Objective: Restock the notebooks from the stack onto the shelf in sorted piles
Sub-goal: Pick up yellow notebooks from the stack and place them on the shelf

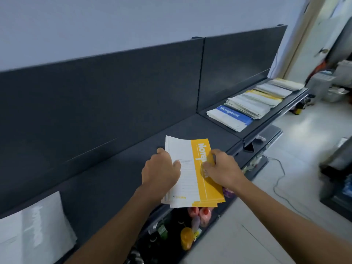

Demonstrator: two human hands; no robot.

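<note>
Over the front edge of the dark grey shelf (106, 178), below a pale wall (133, 25), left hand (162, 169) and right hand (222, 168) both grip one slim, slightly fanned pile of white-and-yellow notebooks (187, 180).

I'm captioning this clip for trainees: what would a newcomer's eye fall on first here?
The thin bundle of yellow-and-white paper notebooks at centre, gripped by the left hand and right hand over the dark grey metal shelf, stands out first. Next comes the blue-and-white notebook pile to the right, heading a row of paler piles.
</note>
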